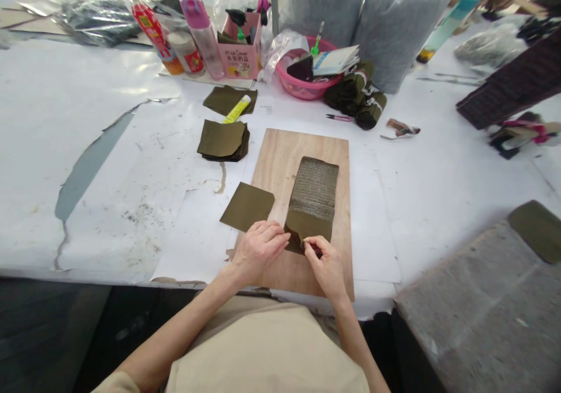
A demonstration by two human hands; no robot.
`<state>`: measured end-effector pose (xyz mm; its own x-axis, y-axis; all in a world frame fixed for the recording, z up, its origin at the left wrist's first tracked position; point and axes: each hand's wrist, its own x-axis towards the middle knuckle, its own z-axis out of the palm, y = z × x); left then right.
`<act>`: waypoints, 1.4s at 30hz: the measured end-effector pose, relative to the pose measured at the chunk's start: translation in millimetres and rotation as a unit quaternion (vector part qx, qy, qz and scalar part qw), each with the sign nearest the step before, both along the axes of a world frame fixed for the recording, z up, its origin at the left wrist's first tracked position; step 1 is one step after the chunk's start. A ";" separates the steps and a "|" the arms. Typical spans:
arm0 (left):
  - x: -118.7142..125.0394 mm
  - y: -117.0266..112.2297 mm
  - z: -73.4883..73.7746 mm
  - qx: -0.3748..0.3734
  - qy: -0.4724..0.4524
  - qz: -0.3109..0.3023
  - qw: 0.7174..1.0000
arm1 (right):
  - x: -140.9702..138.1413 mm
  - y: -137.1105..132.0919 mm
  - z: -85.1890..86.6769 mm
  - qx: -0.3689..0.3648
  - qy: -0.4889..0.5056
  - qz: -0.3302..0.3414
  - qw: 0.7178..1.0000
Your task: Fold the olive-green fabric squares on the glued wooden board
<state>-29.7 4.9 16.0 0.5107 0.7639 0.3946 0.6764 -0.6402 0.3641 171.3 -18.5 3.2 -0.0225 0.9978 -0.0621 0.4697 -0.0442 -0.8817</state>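
On a wooden board (276,153) lies an olive-green fabric piece (318,223), its upper part covered by a textured grey-brown panel (315,179). The near edge of the fabric is curled up. My right hand (324,264) pinches this edge between thumb and fingers. My left hand (260,247) rests with its fingers fairly straight and side by side, the fingertips touching the fabric's left edge. A single olive square (248,206) lies left of it, partly over the board. Behind that sits a stack of olive pieces (222,138).
A yellow tube (237,109) lies on more olive pieces. At the back stand bottles (149,27), a pink box (240,54), a pink basin (307,86) and large filled plastic bags (324,7). Dark rolled bundles (370,109) lie beside the basin. A grey surface (482,305) adjoins at right.
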 end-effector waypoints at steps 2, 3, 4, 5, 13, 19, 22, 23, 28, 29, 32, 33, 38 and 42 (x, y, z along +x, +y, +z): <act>7.5 -0.6 -3.6 -0.001 0.006 -0.033 0.999 | 0.8 0.3 0.2 -0.016 0.020 -0.007 1.000; 10.2 -0.3 -5.8 -0.004 0.017 -0.049 0.999 | 1.0 0.4 0.4 -0.021 0.029 -0.010 0.999; 12.3 0.4 -8.2 -0.007 0.031 -0.060 0.998 | 1.3 0.4 0.5 -0.026 0.038 -0.013 0.999; 14.1 1.3 -10.7 -0.012 0.048 -0.064 0.997 | 1.8 0.3 0.5 -0.032 0.047 -0.017 0.998; 23.3 8.3 -23.5 -0.033 0.139 -0.014 0.990 | 18.1 -4.6 -10.3 -0.100 0.170 -0.105 0.975; 16.5 10.1 -20.4 -0.062 0.015 -0.010 0.998 | 17.1 -4.2 -3.3 -0.085 0.080 -0.025 0.993; 11.1 5.0 -17.0 -0.078 -0.049 0.034 0.995 | 12.9 -3.4 -0.3 -0.047 0.008 0.000 0.999; 10.0 2.9 -16.2 -0.074 -0.057 0.041 0.995 | 11.9 -3.0 -0.1 -0.040 -0.004 0.002 0.999; 11.8 -3.3 -15.5 -0.018 -0.046 0.031 0.998 | 10.6 -1.2 0.4 -0.029 -0.028 0.027 0.999; 12.8 -3.2 -15.9 -0.013 -0.037 0.026 0.999 | 10.7 -1.0 0.7 -0.027 -0.032 0.031 0.999; 14.8 -2.0 -17.4 -0.023 -0.016 0.013 1.000 | 10.9 -0.9 1.2 -0.026 -0.038 0.033 0.998; 15.0 -1.5 -17.5 -0.028 -0.014 0.013 0.999 | 11.0 -1.0 1.1 -0.025 -0.038 0.034 0.998; 14.1 -0.3 -13.2 -0.036 -0.001 0.031 0.999 | 11.2 -1.6 -1.0 -0.008 -0.040 0.034 0.999; 13.6 1.0 -11.4 -0.030 0.022 0.015 0.999 | 10.6 -2.4 -2.2 -0.013 -0.030 0.026 0.999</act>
<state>-16.1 5.9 4.7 0.5030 0.8006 0.3257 0.7113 -0.5975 0.3701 181.9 -20.9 1.0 -0.0692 0.9935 -0.0907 0.5244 -0.0411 -0.8505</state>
